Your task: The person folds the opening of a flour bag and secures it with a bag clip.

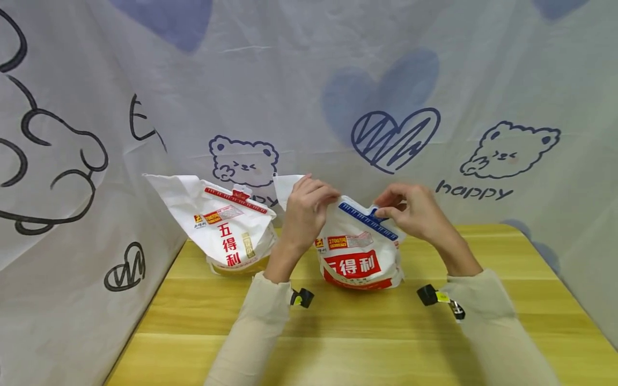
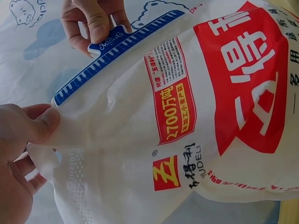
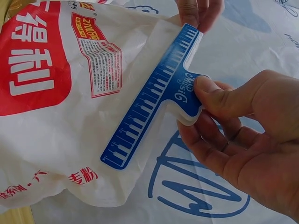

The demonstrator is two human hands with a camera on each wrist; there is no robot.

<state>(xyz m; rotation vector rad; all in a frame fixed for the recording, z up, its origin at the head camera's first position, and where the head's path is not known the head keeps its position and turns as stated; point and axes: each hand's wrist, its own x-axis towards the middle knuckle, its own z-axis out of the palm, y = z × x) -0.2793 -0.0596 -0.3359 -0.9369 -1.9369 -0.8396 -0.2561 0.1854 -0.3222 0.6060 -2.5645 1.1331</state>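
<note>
A white flour bag [image 1: 357,262] with a red label stands on the table, leaning slightly. Along its folded top lies a blue clip [image 1: 368,220] with a piano-key pattern, its jaws across the bag. My right hand [image 1: 410,209] pinches the clip's handle between thumb and fingers; the right wrist view shows the thumb on the blue tab [image 3: 187,95]. With my left hand [image 1: 309,209] I pinch the bag's top edge beside the clip's end, thumb in front, as the left wrist view shows [image 2: 28,126].
To the left stands a second white flour bag [image 1: 232,236] with a red clip [image 1: 235,198] across its top. Both bags are on a yellow wooden table [image 1: 367,343]. A white cloth [image 1: 299,96] with printed bears and hearts hangs behind and at the sides.
</note>
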